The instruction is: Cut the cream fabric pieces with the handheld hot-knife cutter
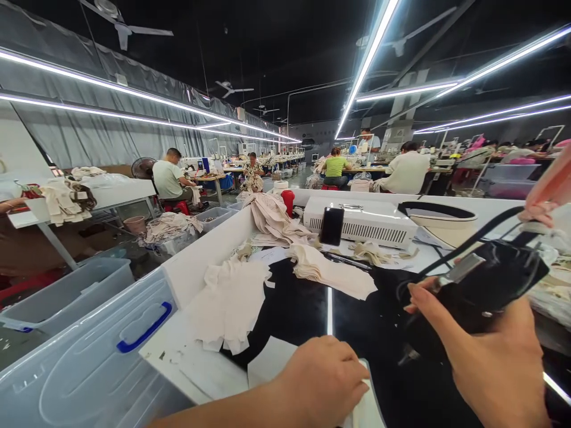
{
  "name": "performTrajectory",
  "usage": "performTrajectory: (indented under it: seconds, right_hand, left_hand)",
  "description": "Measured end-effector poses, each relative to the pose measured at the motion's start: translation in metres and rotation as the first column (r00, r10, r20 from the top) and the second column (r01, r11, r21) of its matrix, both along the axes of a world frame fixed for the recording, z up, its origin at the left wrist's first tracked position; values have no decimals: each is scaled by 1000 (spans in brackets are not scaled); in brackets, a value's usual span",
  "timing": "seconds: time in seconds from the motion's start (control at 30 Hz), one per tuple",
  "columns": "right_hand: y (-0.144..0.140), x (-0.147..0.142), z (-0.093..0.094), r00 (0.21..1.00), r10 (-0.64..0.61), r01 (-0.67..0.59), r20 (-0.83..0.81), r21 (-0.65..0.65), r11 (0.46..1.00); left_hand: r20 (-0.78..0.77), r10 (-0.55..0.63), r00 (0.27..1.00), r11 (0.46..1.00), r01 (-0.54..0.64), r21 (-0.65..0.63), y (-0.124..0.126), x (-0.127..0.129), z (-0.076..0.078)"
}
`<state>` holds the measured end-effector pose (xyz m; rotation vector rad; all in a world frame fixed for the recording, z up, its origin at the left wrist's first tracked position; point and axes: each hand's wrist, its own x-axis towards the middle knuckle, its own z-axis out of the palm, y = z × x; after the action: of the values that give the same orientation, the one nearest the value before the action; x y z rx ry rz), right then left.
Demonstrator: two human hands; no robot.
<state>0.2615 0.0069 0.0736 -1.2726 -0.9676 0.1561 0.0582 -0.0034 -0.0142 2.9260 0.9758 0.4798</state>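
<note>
My left hand is low in the middle, its fingers curled and pressed together over a cream fabric piece. The hand covers much of that piece, which lies on the black work surface. My right hand wraps round a black corded tool that looks like an iron, raised at the right with its lower end blurred. A stack of cream fabric pieces lies ahead of my hands. Another pile of cream pieces spreads to the left. A white sheet is partly under my left forearm.
A white vented machine stands at the back, with a black phone leaning on it. A lidded plastic bin adjoins the table at left. A thick black cable runs from the tool. Several people sit at sewing tables beyond.
</note>
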Motion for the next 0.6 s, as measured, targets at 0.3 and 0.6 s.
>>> performTrajectory:
  seconds: [0.3,0.6]
  right_hand:
    - [10,-23,-13,978,206,-198,-43,142,970]
    - [16,-25,-29,880,452,-403,-149,269,875]
  left_hand:
    - [-10,310,951,884,-293,-365,10,8,16]
    - [174,357,918,822,-220,-525,12,2,12]
